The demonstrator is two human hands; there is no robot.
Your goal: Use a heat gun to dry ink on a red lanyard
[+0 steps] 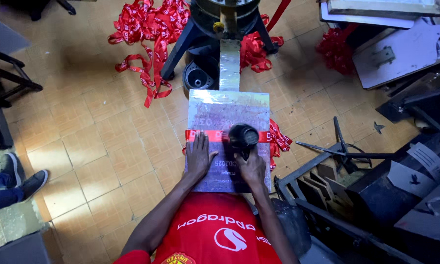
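A red ribbon (207, 135) lies stretched across a silvery flat platen (228, 108) on a press arm. My left hand (199, 156) rests flat on the platen, fingers spread, its fingertips on the ribbon's left part. My right hand (251, 168) grips a black heat gun (243, 137), whose round barrel sits over the ribbon near its right part.
Piles of red ribbons (149, 27) lie on the tiled floor behind the press stand (223, 19), and more hang at the platen's right edge (278, 142). Dark frames and boards (405, 190) crowd the right side. Another person's shoes (22, 178) show at the left.
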